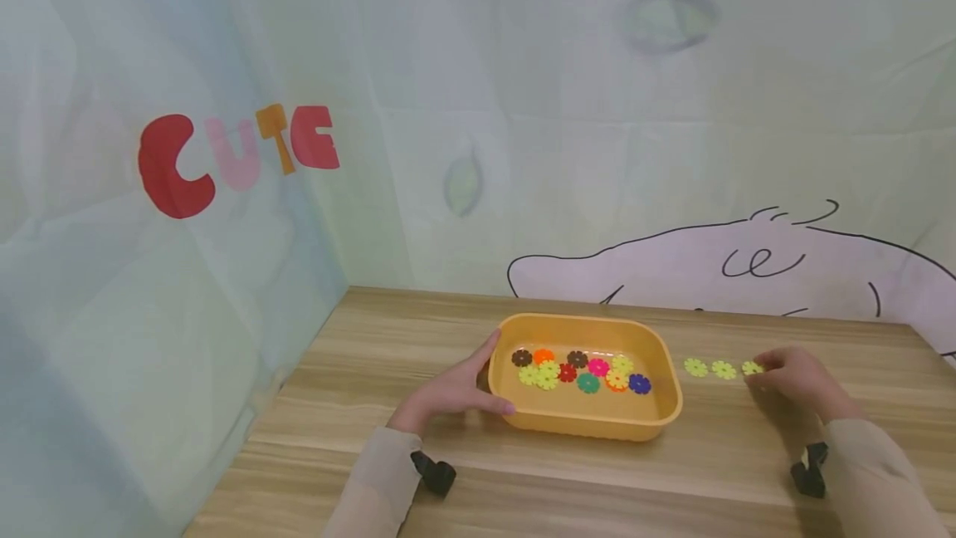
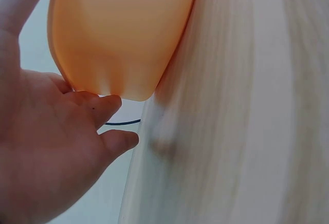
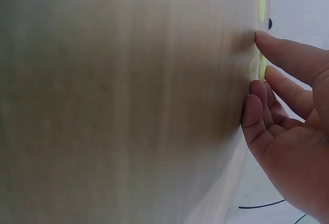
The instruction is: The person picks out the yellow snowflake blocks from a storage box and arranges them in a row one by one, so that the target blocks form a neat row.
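A yellow plastic basin (image 1: 582, 426) stands on the table with several flower-shaped plastic discs inside. My left hand (image 1: 456, 393) holds its left end, thumb at the near corner and fingers along the far side. In the left wrist view, fingertips (image 2: 110, 106) touch the basin's wall (image 2: 123, 39). To the right of the basin, my right hand (image 1: 802, 380) pinches a yellow-green flower disc (image 1: 751, 368) down at the tabletop. Between thumb and index finger, the right wrist view shows that disc (image 3: 261, 67) edge-on. Two matching discs, a middle one (image 1: 723, 369) and a left one (image 1: 696, 367), complete a row.
In the basin lie brown, orange, red, pink, green, blue and yellow discs, some overlapping, such as a blue disc (image 1: 639, 383) at the right. The wood-grain table (image 1: 568, 480) meets a pale cloth backdrop (image 1: 463, 106) behind, with coloured letters (image 1: 175, 177) at the left.
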A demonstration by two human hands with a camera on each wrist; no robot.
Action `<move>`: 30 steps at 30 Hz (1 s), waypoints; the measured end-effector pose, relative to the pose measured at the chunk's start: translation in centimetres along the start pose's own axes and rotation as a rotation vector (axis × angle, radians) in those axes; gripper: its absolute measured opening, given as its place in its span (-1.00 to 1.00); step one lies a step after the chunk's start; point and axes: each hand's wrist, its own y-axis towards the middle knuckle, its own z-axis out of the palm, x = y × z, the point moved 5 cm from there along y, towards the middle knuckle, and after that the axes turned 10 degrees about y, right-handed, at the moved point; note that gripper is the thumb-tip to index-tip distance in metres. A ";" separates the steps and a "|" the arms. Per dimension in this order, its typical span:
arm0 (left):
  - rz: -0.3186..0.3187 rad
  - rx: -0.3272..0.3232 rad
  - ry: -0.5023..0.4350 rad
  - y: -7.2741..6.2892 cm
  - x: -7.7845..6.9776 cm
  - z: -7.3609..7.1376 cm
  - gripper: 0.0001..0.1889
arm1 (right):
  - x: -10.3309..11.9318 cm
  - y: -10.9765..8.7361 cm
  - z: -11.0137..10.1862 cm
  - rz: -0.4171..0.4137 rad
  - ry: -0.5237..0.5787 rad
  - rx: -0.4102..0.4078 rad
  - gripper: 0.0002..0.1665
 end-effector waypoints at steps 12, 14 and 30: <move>0.006 0.006 -0.025 0.1 0.1 0.0 0.21 | -0.1 -0.1 0.1 0.051 0.021 0.020 -0.25; 0.003 0.007 -0.025 0.1 0.1 0.0 0.21 | -0.1 -0.1 0.2 0.052 0.021 0.022 -0.24; -0.008 0.004 0.011 0.0 0.1 0.0 0.23 | 2.2 0.1 -0.5 -0.068 -0.026 -0.093 -0.24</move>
